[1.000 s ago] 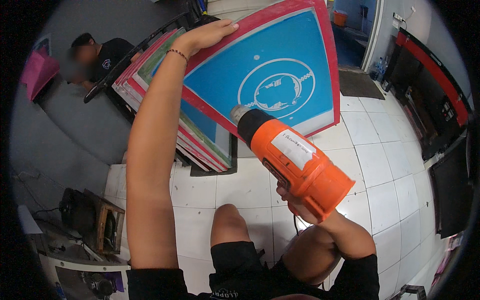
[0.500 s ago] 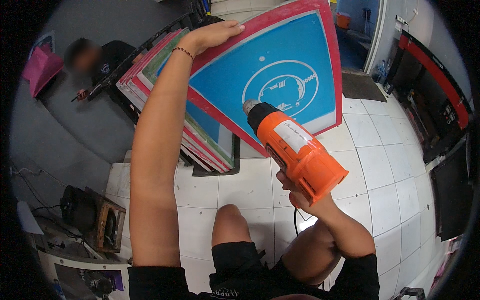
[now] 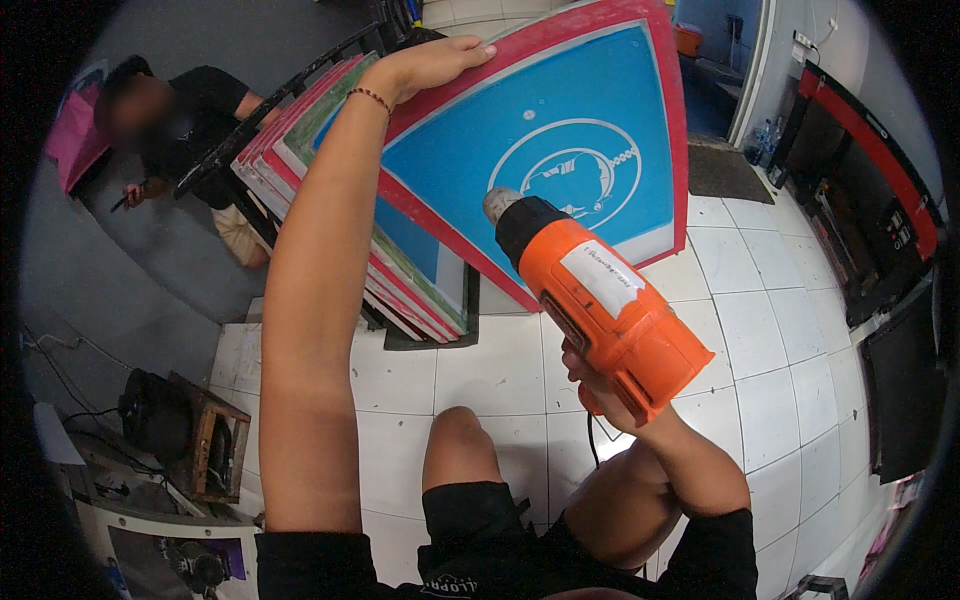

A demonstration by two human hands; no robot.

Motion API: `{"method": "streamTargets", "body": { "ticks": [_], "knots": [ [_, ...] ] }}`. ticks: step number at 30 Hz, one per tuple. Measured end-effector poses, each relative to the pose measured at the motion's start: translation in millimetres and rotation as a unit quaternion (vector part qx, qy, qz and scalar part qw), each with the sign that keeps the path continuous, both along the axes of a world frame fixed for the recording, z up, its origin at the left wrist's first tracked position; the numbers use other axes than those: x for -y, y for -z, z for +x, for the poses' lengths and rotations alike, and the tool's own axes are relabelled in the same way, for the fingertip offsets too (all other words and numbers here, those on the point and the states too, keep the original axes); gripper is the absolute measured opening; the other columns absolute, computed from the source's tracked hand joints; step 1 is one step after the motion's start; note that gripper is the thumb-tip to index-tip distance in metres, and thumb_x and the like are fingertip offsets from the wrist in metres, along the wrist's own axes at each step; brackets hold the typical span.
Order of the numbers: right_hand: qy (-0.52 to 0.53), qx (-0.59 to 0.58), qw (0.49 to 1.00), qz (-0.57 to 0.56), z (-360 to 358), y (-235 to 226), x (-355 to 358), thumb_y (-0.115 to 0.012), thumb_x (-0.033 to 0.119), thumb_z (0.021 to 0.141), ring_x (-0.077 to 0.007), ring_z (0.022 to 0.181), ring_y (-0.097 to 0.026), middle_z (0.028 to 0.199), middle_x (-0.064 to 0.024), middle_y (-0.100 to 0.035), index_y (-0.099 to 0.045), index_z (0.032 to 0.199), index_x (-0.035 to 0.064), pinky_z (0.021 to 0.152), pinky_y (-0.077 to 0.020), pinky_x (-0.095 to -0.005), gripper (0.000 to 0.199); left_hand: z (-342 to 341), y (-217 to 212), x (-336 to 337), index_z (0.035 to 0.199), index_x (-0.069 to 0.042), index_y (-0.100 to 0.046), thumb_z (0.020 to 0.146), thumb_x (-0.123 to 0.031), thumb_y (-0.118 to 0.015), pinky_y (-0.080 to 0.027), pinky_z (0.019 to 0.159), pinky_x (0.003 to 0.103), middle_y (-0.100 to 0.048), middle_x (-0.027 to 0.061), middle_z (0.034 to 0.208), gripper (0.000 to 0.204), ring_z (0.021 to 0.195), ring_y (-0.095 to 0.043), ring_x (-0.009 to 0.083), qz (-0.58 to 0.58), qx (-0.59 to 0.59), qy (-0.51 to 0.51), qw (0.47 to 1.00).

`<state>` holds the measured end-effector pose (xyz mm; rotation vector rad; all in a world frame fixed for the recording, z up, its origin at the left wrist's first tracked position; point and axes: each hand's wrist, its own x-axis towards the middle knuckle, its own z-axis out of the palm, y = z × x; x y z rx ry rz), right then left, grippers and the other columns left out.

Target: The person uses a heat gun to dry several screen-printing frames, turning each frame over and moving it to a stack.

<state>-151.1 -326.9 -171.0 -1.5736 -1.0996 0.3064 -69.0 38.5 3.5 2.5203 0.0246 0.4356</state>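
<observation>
Since the earlier frame, the other person (image 3: 190, 125) at the upper left is leaning farther left, and more of that body is showing. The heat gun (image 3: 640, 330) is shifting only a little, and its tip (image 3: 503, 204) is sitting a bit higher. The screen (image 3: 540, 140) is hardly moving. So the tip is still facing the blue part, and the work is looking steady.

The screen is standing tilted in the upper middle, with its red edge partly covering the stack (image 3: 425, 285) of other screens. The left hand (image 3: 430, 70) is bending over the red edge at the top and holding it; the fingers underneath are hiding. The right hand (image 3: 605, 390) is closing around the gun's handle, in the middle, a little right and low. The tip is overlapping the screen's picture, but I cannot tell how near it is.

A white label (image 3: 602, 278) is sticking to the gun's side, carrying small dark writing. A dark badge (image 3: 562, 322) is sitting lower on the gun, too slanted for reading. Pale letters are showing on the black shirt (image 3: 480, 560) at the bottom, partly cut off. The red strip (image 3: 855, 115) at the upper right is carrying tiny white print.
</observation>
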Motion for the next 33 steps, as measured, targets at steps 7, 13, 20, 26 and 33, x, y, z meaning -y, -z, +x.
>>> {"method": "streamTargets", "body": {
  "ticks": [7,13,20,26,33],
  "knots": [
    [0.012,0.020,0.999,0.026,2,10,-2,-0.065,0.012,0.091,-0.0054,0.060,-0.053,0.086,-0.0015,-0.057,-0.052,0.114,0.0061,0.042,-0.0434,-0.0193,0.027,3,4,0,0.134,-0.008,-0.052,0.101,-0.045,-0.045,-0.031,0.110,0.032,-0.055,0.0064,0.133,0.050,0.124,-0.047,0.0174,-0.003,0.019,-0.017,1.000],
    [-0.010,0.035,0.999,-0.015,1,8,-1,-0.064,0.013,0.092,-0.0051,0.056,-0.051,0.083,0.0014,-0.057,-0.052,0.112,0.0075,0.044,-0.0431,-0.0201,0.023,3,1,-3,0.138,-0.012,-0.049,0.100,-0.047,-0.042,-0.029,0.113,0.044,-0.051,0.0148,0.141,0.052,0.133,-0.045,0.0294,0.008,-0.005,-0.001,1.000],
    [-0.010,0.051,0.998,-0.047,-4,10,-1,-0.068,0.017,0.089,-0.0130,0.069,-0.054,0.088,-0.0001,-0.059,-0.057,0.111,0.0097,0.058,-0.0448,-0.0287,0.026,-5,0,8,0.134,-0.010,-0.052,0.101,-0.046,-0.042,-0.032,0.111,0.042,-0.055,0.0145,0.136,0.050,0.128,-0.050,0.0279,0.007,0.012,-0.012,1.000],
    [0.001,0.124,0.992,0.003,-5,4,-3,-0.066,0.022,0.092,-0.0062,0.049,-0.047,0.063,0.0061,-0.050,-0.058,0.103,0.0120,0.047,-0.0416,-0.0243,0.017,-3,2,12,0.132,-0.009,-0.054,0.101,-0.046,-0.042,-0.034,0.109,0.042,-0.056,0.0146,0.134,0.050,0.126,-0.051,0.0274,0.010,0.027,-0.020,0.999],
    [0.016,0.214,0.976,-0.023,-4,5,0,-0.070,0.028,0.090,-0.0078,0.049,-0.047,0.059,0.0054,-0.050,-0.060,0.106,0.0110,0.048,-0.0421,-0.0250,0.026,1,1,8,0.132,-0.009,-0.054,0.101,-0.044,-0.046,-0.032,0.110,0.033,-0.057,0.0066,0.131,0.048,0.124,-0.048,0.0177,-0.004,0.006,-0.022,1.000]
  ]
}}
